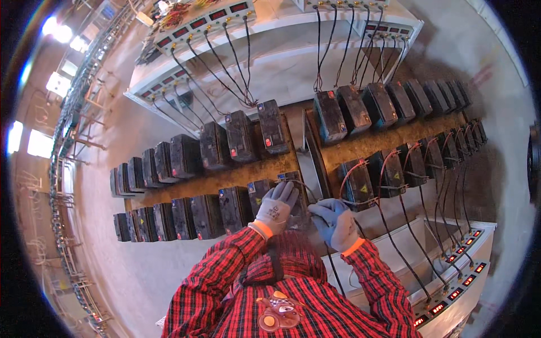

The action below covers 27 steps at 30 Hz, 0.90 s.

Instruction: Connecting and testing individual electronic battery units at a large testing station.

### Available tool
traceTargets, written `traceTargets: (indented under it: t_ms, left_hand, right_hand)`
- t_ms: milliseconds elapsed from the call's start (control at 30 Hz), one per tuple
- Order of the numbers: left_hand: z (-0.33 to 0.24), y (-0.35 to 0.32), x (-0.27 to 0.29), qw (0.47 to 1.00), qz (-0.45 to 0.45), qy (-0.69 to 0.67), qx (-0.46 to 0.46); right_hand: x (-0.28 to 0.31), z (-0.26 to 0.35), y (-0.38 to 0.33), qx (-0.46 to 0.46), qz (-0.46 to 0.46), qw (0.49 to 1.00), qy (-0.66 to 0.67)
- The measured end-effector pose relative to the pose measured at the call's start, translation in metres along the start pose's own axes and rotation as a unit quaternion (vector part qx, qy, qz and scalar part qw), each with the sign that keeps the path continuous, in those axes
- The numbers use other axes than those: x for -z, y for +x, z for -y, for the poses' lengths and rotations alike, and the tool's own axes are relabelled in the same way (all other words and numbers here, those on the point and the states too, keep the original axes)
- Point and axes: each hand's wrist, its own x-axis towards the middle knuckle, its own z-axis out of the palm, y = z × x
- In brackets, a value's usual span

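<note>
Now our left hand (277,204) touches dark battery (301,198), long axis running away from us, at brown board's (256,168) near-right corner (left grip: can't tell); right hand (332,223), just right, pinches cable (332,266).

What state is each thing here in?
Left grey-gloved hand: fingers on a boxy black battery.
Right grey-gloved hand: fingers curled at a thin dark cable.
Boxy black batteries, near right row: leads attached.
Small rectangular displays, lower right: lit red.

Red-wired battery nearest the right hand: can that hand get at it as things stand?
Probably yes: the right hand is close to that battery, with no other battery between them.
</note>
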Motion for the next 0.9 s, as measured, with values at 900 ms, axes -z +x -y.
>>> traceTargets:
  t_ms: [900]
  left_hand:
    - [0.039,0.002,-0.005,0.994,-0.037,-0.076,-0.066]
  right_hand:
    - [-0.105,-0.082,-0.018,0.066,0.184,0.940,-0.278]
